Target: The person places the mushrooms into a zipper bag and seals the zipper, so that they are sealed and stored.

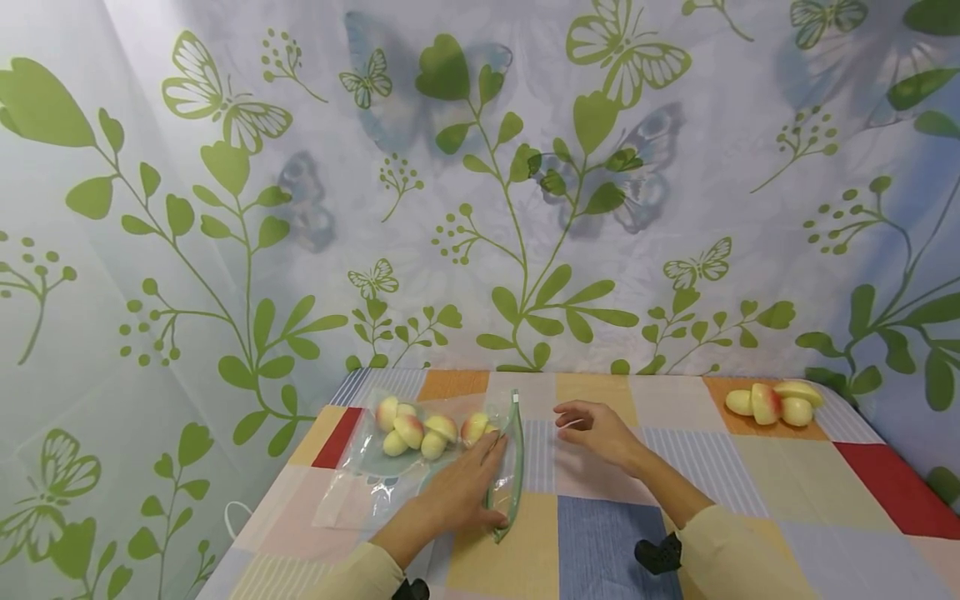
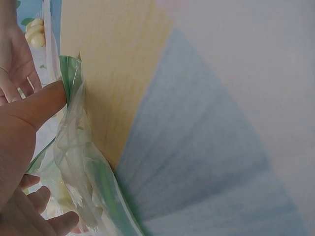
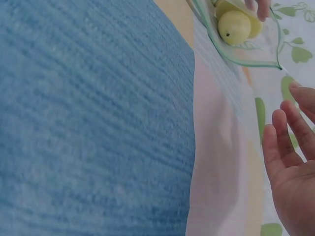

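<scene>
A clear zip bag (image 1: pixel 348 487) with a green zip strip (image 1: pixel 518 458) lies on the left of the table, its mouth facing right. Several yellow-and-red mushroom-shaped pieces (image 1: pixel 408 431) are inside it. My left hand (image 1: pixel 461 487) is at the mouth with thumb and fingers spread apart. In the left wrist view the straight thumb (image 2: pixel 47 105) presses against the green strip (image 2: pixel 70 73). To the right of the mouth, my right hand (image 1: pixel 600 432) hovers with relaxed fingers and holds nothing. In the right wrist view its palm (image 3: pixel 300 182) faces the camera.
More mushroom-shaped pieces (image 1: pixel 767 404) lie together at the table's back right. A patchwork cloth (image 1: pixel 615 533) covers the table. Behind it hangs a curtain (image 1: pixel 480 208) printed with leaves and butterflies. A thin white loop (image 1: pixel 234 510) shows at the left table edge.
</scene>
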The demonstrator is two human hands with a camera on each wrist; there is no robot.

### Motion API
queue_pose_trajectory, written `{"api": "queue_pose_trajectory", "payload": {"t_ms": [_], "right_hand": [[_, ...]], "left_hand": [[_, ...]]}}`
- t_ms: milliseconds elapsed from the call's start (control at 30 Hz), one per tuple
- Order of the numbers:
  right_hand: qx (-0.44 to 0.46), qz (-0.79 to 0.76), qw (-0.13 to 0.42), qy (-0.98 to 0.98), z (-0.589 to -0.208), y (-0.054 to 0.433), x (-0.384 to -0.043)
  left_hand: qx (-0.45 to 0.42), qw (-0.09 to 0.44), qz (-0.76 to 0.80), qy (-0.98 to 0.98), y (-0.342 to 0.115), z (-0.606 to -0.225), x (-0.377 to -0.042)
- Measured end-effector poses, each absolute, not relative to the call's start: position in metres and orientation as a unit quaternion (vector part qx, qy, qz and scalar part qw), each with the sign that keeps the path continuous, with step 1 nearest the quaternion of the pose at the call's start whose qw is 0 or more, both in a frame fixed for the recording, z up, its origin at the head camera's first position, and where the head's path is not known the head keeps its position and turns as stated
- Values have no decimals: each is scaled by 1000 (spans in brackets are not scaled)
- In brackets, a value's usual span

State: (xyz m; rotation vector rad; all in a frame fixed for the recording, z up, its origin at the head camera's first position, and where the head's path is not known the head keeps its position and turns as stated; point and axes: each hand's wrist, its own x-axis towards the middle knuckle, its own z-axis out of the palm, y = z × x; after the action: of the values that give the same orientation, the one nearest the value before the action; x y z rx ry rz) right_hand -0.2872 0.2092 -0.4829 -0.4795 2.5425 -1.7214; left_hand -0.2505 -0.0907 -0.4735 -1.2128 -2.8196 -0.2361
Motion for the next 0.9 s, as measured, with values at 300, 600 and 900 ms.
{"api": "queue_pose_trajectory", "payload": {"t_ms": [300,600,900], "right_hand": [[-151,-546,12,824,-481,220,-285],[-143,-533,10,834,-478,234,-280],[-136,-520,8,843,-474,251,-275]], "left_hand": [[-390,26,-81,-917,-91,-473,-250],[-390,28,-82,-917,-92,-473,-248],[-398,40,-77,-913,-91,-475,-250]]}}
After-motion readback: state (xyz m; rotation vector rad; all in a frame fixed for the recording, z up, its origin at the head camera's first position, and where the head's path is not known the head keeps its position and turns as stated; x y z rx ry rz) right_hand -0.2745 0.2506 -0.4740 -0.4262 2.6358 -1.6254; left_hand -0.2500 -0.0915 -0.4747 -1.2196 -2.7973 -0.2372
